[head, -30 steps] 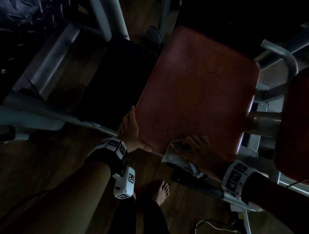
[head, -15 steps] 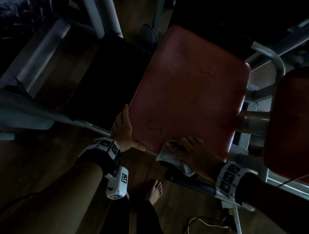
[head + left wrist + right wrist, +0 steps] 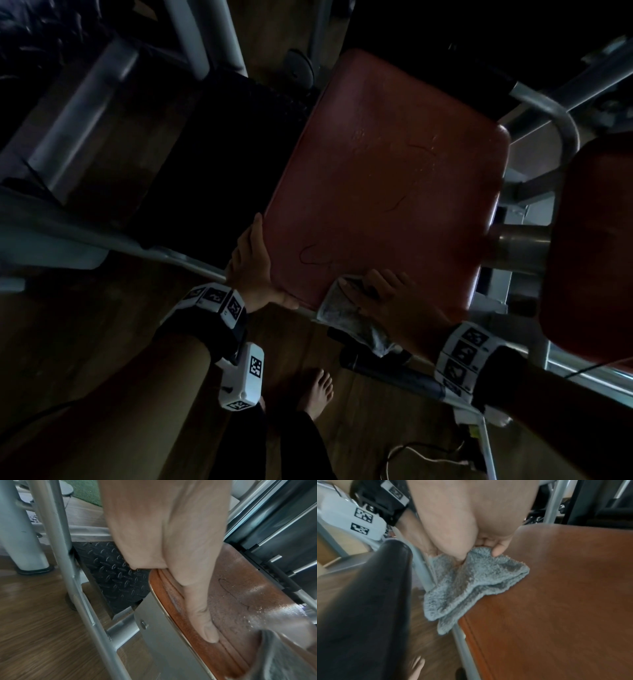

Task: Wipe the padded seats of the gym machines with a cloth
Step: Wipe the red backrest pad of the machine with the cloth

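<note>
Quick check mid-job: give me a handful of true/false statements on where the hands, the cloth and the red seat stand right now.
1. The right hand presses a grey cloth on the red seat. True.
2. The cloth lies at the seat's far edge. False: it sits at the near edge, partly hanging off it.
3. The left hand grips the seat's near left corner, thumb on top. True.
4. The left hand holds a second cloth. False: it holds only the seat.
5. The person wears shoes. False: a bare foot shows on the wooden floor.
</note>
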The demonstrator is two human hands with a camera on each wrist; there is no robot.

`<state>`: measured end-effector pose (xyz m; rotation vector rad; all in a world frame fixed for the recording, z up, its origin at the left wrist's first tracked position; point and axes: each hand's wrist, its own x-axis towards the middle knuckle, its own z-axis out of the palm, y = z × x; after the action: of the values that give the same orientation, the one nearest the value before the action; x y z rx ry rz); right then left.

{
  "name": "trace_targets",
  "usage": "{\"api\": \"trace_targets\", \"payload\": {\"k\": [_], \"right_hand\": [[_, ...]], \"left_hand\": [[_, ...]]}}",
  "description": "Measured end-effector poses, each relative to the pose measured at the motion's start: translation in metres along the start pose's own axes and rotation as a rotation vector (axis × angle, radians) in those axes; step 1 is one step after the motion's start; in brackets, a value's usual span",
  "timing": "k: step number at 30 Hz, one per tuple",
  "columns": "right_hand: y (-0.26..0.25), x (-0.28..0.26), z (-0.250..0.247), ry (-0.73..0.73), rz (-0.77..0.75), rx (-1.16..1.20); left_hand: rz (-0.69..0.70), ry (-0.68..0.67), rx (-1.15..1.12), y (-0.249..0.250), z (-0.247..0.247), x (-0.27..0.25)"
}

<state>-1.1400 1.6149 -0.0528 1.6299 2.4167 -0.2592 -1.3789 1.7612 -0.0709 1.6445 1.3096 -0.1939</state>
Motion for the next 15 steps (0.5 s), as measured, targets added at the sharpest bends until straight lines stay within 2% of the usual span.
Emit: {"api": "trace_targets", "payload": {"k": [7,12,15], "right_hand": [[0.005,0.038,-0.001,0.156,0.095,-0.03],[-0.001,0.011,-0.001,0.079,-0.022,0.008],[0.008,0.015,-0.001,0.09,-0.018,-0.003]], "left_hand": [[-0.008,0.01,0.006,-0.001,0.001,0.001],[0.006,0.007,-0.008,-0.002,0.001,0.002],[0.007,0.009,-0.003,-0.003,0.001,0.002]]}}
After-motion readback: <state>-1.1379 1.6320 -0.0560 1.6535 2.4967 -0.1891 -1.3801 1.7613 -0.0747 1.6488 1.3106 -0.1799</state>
